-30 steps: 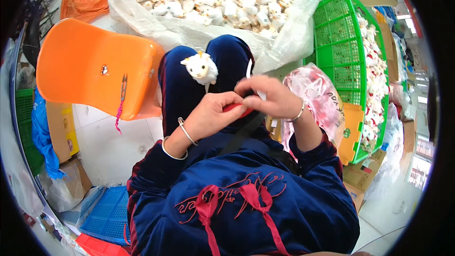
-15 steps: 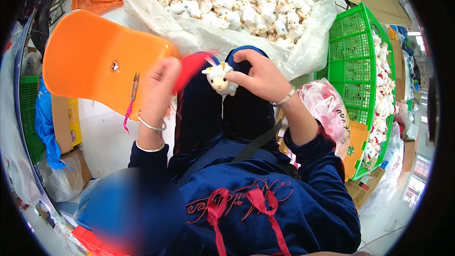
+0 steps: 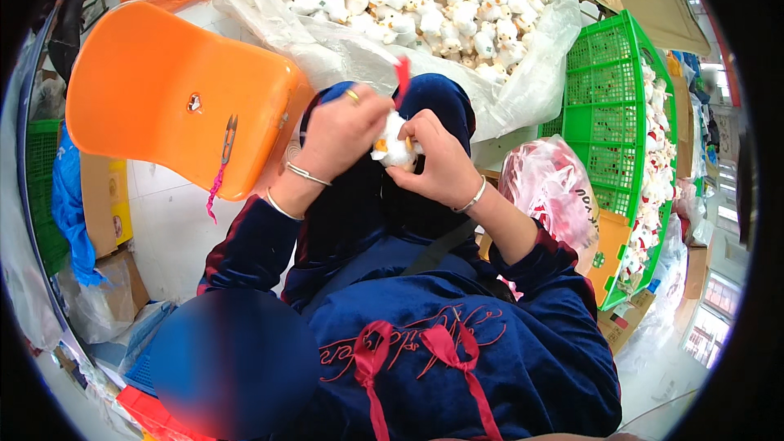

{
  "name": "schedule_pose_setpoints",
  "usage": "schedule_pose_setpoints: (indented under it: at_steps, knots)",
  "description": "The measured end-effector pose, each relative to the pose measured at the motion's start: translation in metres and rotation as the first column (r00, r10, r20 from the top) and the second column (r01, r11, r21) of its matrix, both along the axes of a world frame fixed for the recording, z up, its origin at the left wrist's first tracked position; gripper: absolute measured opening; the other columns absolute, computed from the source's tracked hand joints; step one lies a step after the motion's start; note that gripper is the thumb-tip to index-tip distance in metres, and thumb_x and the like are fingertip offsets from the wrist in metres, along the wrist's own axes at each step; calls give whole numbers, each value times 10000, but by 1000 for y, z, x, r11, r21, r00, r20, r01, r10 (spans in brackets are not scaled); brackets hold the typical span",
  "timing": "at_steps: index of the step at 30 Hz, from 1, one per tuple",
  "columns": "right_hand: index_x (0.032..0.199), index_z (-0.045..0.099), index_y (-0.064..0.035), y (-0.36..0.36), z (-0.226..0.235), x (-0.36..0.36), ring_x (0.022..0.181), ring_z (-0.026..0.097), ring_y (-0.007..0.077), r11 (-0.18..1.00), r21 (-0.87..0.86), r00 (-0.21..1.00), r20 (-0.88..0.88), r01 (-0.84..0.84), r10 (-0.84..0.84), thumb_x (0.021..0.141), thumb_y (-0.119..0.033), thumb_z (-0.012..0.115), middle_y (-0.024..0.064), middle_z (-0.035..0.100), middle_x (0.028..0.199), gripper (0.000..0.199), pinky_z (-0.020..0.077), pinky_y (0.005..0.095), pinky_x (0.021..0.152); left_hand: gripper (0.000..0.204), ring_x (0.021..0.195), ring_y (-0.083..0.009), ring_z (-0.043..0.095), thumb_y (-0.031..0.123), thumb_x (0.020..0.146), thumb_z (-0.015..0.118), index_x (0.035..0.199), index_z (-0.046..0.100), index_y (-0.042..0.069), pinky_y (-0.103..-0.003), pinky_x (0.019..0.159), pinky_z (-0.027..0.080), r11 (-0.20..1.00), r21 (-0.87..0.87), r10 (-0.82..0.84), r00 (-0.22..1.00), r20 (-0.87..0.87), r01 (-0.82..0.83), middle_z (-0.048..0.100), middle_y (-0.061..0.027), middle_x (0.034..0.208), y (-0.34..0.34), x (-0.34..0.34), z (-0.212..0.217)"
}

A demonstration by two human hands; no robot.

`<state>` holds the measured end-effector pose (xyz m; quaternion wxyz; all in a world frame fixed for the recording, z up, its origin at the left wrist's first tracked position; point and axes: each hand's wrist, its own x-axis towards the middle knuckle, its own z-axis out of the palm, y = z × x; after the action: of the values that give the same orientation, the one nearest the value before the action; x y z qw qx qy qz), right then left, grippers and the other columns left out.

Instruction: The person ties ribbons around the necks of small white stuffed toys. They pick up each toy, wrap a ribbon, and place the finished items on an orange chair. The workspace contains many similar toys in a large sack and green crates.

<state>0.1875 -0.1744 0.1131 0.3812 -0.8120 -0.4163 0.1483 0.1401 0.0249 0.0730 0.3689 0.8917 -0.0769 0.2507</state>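
Observation:
Above my knees, my right hand [image 3: 441,162] grips a small white plush sheep [image 3: 395,147] with its thumb and fingers. The toy is tipped so its yellow-orange horns show, while its face is hidden. My left hand [image 3: 345,132], closed and wearing a ring, is up against the toy's far left side. A red ribbon [image 3: 402,82] rises from between my left fingers and the toy; its other end is hidden. On the orange chair [image 3: 175,73] at my left lie thread snips [image 3: 229,140] with a pink cord tied to them.
Ahead stands a large clear plastic bag [image 3: 327,65] heaped with white plush toys [image 3: 425,4]. To the right are a green crate [image 3: 600,90] holding toys with red bits and a pink-white plastic bag [image 3: 551,188]. Cardboard [image 3: 100,204] and blue plastic [image 3: 72,204] lie at far left.
My left hand has swung right with the red ribbon and met the toy. In my right hand the sheep has turned from facing me to showing its horns.

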Motion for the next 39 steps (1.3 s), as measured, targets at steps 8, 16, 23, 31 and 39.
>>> schedule_pose_setpoints:
  at_steps: [8,16,23,31,39]
  knots:
    - [969,537,-45,-15,-15,-18,823,599,315,986,156,995,61,66,-76,699,-55,778,137,533,944,362,516,379,716,329,809,-272,697,170,829,751,1144,660,145,-377,650,545,960,75,-236,923,-305,270,633,-54,977,-4,-28,0]
    - [1023,578,-35,-14,-5,24,872,531,98,834,382,833,-530,399,-156,919,-79,683,31,554,1017,154,462,247,793,464,875,-350,656,173,738,842,1149,644,86,-410,767,542,953,-258,-240,916,-320,160,601,-120,974,-5,-23,9]
    - [1031,692,0,-16,9,63,1051,622,202,991,96,971,-228,96,-72,1029,-218,577,98,702,1046,246,464,322,917,539,1038,-110,651,87,785,851,1272,629,25,-286,931,521,598,-799,-576,730,-368,69,702,-24,1135,12,-22,33]
    - [1045,707,4,-5,-1,35,884,630,51,927,251,761,-647,279,-54,967,-92,685,4,712,952,125,515,230,794,458,1047,-128,660,110,809,831,1226,674,6,-296,962,508,509,-860,-667,613,-423,-40,723,-41,1137,30,-24,29]
    - [965,715,-9,-6,-20,2,685,600,74,905,145,805,-527,401,-272,919,-102,694,11,669,770,106,483,254,629,360,939,-120,682,228,876,793,1118,728,-31,-274,875,531,691,-690,-472,587,-658,-218,745,-71,1045,23,-19,2]
